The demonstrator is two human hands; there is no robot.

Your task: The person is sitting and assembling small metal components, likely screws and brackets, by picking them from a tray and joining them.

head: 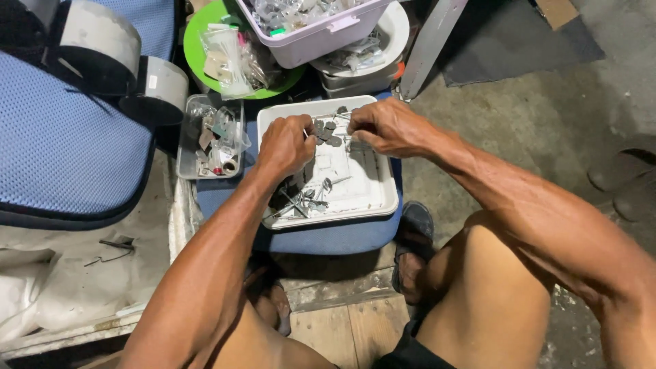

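The left hand is curled into a loose fist over the upper left part of the white tray, fingertips pinched at a cluster of small dark metal discs. Whether it actually grips a disc cannot be told; the fingers hide the contact. The right hand is closed with thumb and fingers pinched together at the tray's upper edge, apparently on a thin metal pin, whose long axis runs roughly left to right, its free end pointing toward the left hand. The discs lie between the two hands, touching or just beside the fingertips of both.

Below the left wrist, in the tray's lower left corner, lies a loose pile of slender metal parts, their long axes crossing at various angles. The tray rests on a blue cushioned stool.

Just left of the tray stands a shallow clear rectangular tray holding small plastic bags and mixed parts. Above it, a round green lid carries clear plastic packets. A pale lilac tub filled with bagged parts sits over a stack of white containers. To the far left, two grey rolls of tape rest on a blue mesh chair.
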